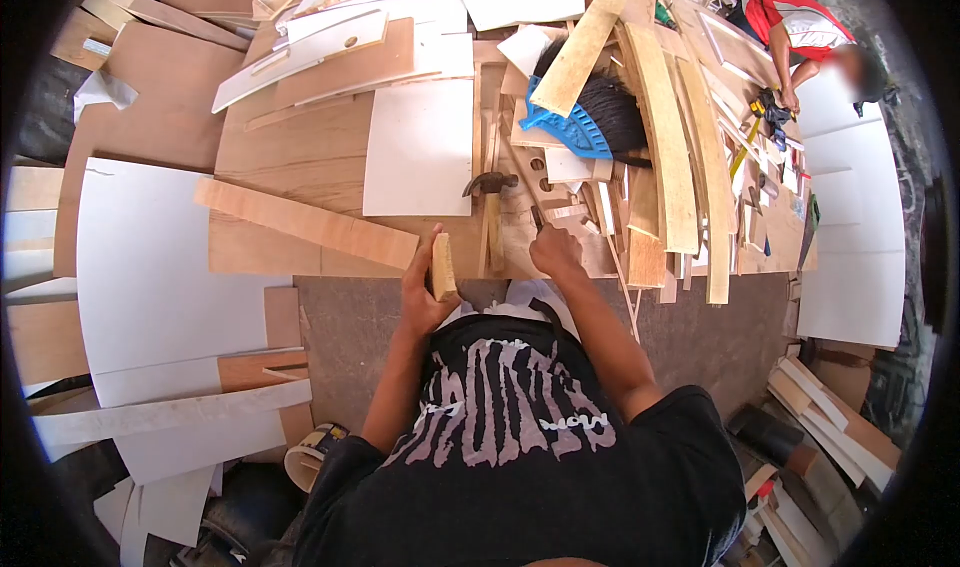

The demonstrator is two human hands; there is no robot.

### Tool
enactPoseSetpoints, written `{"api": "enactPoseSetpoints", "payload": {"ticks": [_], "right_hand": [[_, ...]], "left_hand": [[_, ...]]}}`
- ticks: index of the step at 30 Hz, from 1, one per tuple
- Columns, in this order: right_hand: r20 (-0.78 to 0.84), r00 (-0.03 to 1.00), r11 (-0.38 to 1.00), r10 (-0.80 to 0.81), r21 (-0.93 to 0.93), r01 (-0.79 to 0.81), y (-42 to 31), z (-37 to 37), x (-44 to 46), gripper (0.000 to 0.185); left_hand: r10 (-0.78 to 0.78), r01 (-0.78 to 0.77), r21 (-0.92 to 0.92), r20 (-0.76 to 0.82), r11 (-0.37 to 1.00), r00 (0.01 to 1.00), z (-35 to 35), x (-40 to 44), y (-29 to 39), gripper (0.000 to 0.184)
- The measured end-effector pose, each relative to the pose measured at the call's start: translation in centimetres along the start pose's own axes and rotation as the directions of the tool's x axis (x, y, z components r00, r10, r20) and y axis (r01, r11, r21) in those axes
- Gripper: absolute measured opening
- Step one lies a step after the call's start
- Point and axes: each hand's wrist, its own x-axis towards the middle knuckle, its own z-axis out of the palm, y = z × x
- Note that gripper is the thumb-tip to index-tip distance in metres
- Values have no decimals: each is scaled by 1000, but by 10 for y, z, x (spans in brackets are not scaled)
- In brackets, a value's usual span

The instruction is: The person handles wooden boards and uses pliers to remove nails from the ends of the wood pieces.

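Note:
My left hand (425, 292) is closed around a short wooden block (443, 267) at the front edge of the wooden table (290, 132). To its right, my right hand (556, 251) makes a fist over the tabletop, with a thin dark tool (538, 217) sticking out beyond the fingers; its exact kind cannot be made out. Between the hands lies a hammer (492, 202), its metal head away from me. A long flat wooden strip (310, 223) lies slanted on the left, its end close to my left hand.
A white panel (420, 152) lies beyond the hammer. Long planks (665, 137) and a blue plastic piece (570, 129) with black bristles are heaped at the right. Another person (800, 27) bends over the far right end. A bucket (308, 457) stands at lower left.

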Motion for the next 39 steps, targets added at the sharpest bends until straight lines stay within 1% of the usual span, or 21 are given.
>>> {"api": "enactPoseSetpoints", "payload": {"ticks": [1,5,7,9,13,15,17,19,22,23,24,26,27,28,30,33,34,36,37,38,39], "right_hand": [[-4,1000,1000,2,0,-2,-2,-1,-2,40],[2,1000,999,5,32,-6,-8,-5,-12,40],[13,1000,999,-16,35,16,-5,1,-12,40],[11,1000,985,-22,169,20,-1,12,-7,43],[54,998,995,-44,90,39,-2,10,-8,44],[-59,998,992,-2,129,10,-5,11,-14,42],[-80,997,986,17,170,-3,-5,12,-17,43],[-104,994,978,30,211,-8,0,17,-13,43],[-142,980,966,-136,200,163,13,24,-9,41],[-5,990,815,-139,567,118,15,22,-14,34],[130,971,549,-200,836,1,13,19,-22,28],[251,921,194,-298,961,-199,-4,1,-53,31],[268,890,124,-370,963,-238,-8,-5,-63,34],[277,854,58,-440,958,-281,-13,-11,-71,38],[264,819,36,-509,957,-286,-24,-20,-88,43],[147,730,-112,-668,950,-293,-45,-31,-107,58],[146,724,-107,-674,951,-292,-52,-35,-114,58],[27,760,-63,-649,994,-90,-67,-44,-131,61],[20,789,-13,-615,999,-35,-77,-54,-143,56],[32,785,-3,-619,999,-43,-81,-59,-150,56],[-1,807,106,-590,991,79,-84,-62,-155,51]], "left_hand": [[-43,43,-17,42,999,998,-3,-1,2,87],[2,-1,-23,37,1000,999,-7,-4,-8,87],[-28,26,-63,-18,998,999,-7,-6,-10,90],[-12,12,-50,-7,999,1000,-10,-6,-12,89],[42,-41,-37,18,998,999,-14,-7,-10,86],[58,-57,-37,14,998,998,-14,-7,-12,86],[72,-72,-35,11,997,997,-16,-9,-15,85],[-10,12,-36,42,999,999,-19,-10,-13,85],[-52,53,-8,78,999,996,-25,-11,7,87],[20,-18,-60,29,998,999,-19,-13,-8,89],[35,-35,-47,12,998,999,-21,-11,-4,89],[123,-124,48,18,991,992,-27,-9,7,88],[45,-46,43,41,998,998,-32,-11,15,88],[58,-59,51,30,997,998,-36,-11,20,88],[93,-93,91,6,991,996,-43,-12,28,88],[111,-112,82,10,990,994,-60,-20,36,89],[115,-115,85,2,990,993,-64,-22,37,89],[216,-202,121,-107,972,971,-70,-26,37,92],[208,-194,122,-118,973,971,-74,-28,43,92],[227,-208,161,-108,965,968,-79,-30,51,97],[244,-222,199,-95,955,965,-84,-33,59,102]]}}
